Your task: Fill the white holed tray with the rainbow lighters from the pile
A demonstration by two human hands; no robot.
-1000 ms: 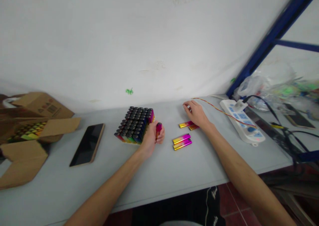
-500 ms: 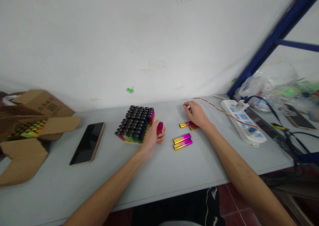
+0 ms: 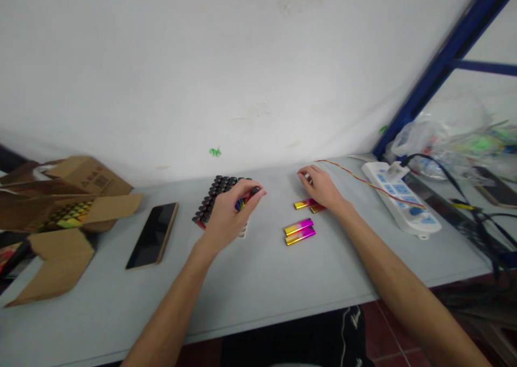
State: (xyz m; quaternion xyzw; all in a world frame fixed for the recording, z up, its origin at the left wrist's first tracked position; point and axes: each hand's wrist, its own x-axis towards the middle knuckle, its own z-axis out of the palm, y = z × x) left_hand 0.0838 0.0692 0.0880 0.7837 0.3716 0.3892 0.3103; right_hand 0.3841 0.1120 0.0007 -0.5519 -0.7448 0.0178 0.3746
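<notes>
On my L I had a phone [image 3: 152, 236], blk screen up; on my R, a wht pwr strip [image 3: 398, 189] w/ a red-yel wire [image 3: 355, 175] across it, plastic bags [image 3: 416, 139] nr a blue frame [image 3: 434, 81].

No word, brand or number could be made out. The cardboard box [image 3: 107, 175] at the left bore a row of small dark triangular symbols [image 3: 91, 181] and, just beside them, a dark block that looked like a barcode [image 3: 100, 180], its digits too small to read. White script-like marks [image 3: 355, 318] stood on the black clothing [image 3: 291, 332] below the worktop [image 3: 258, 286] edge, cut off and illegible. A green scrawl [image 3: 215, 152] on the wall [image 3: 242, 60] resembled handwriting, yet formed no letters that could be deciphered.
</notes>
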